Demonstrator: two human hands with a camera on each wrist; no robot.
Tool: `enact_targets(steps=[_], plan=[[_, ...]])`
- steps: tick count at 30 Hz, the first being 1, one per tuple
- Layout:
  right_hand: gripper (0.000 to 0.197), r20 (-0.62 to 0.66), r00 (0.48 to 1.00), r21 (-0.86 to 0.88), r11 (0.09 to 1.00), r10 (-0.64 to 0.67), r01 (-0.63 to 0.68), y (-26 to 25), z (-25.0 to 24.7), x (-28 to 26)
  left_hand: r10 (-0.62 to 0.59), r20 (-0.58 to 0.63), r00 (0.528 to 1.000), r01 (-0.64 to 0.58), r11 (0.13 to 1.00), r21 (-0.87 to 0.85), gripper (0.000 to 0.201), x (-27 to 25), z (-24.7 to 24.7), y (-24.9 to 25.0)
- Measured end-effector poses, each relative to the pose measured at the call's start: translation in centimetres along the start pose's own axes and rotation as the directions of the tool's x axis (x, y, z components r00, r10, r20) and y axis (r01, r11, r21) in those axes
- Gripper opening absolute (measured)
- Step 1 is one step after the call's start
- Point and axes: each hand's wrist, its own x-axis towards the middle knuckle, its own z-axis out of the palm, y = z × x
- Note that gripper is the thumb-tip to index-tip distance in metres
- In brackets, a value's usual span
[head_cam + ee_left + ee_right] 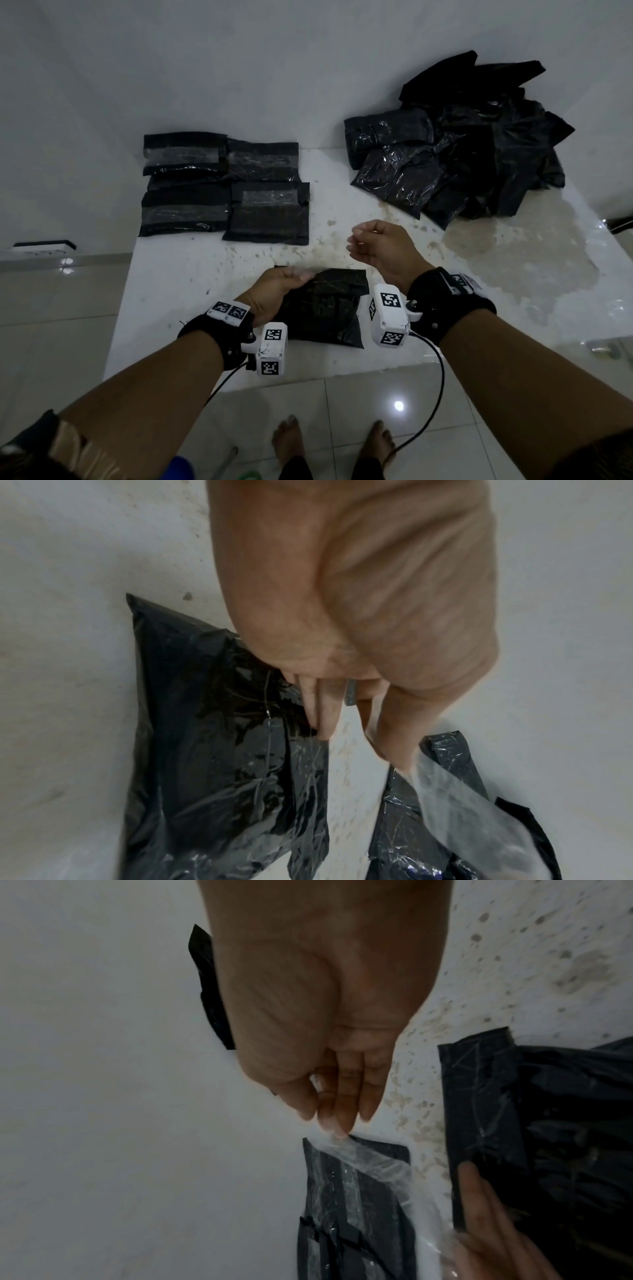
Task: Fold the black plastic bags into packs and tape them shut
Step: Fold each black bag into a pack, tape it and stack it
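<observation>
A folded black pack (pixel 329 308) lies on the white table (pixel 185 294) close to its front edge. My left hand (pixel 291 279) rests on the pack's upper left edge. In the left wrist view the left hand (pixel 356 739) has a strip of clear tape (pixel 455 799) held at the thumb tip. The tape (pixel 377 1164) runs up to my right hand (pixel 329 1123), which pinches its other end with the fingertips. My right hand (pixel 359 240) hovers above the table behind the pack, fingers curled. The tape hangs in the air, off the pack.
Several taped packs (pixel 226 188) lie side by side at the back left. A loose pile of black bags (pixel 479 144) sits at the back right. A brownish stain (pixel 479 236) covers the table's right part. Bare feet (pixel 291 442) stand on floor tiles below the front edge.
</observation>
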Motion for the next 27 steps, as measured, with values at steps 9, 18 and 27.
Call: enact_targets(steps=[9,18,27], plan=[[0.022,-0.341,0.940,-0.312,0.944,-0.007,-0.106,5.6,-1.1,-0.5,0.006,-0.198,0.980,0.043,0.969,0.241,0.015,0.7,0.6,1.4],[0.018,-0.354,0.924,-0.560,0.824,-0.147,-0.083,8.0,-0.1,-0.9,0.093,-0.301,0.949,0.036,0.917,0.397,0.024,0.0,-0.9,0.6],[0.016,-0.336,0.930,-0.602,0.793,-0.149,-0.091,9.3,0.3,-1.0,0.110,-0.375,0.921,0.049,0.919,0.391,0.024,-1.8,-0.9,-0.4]])
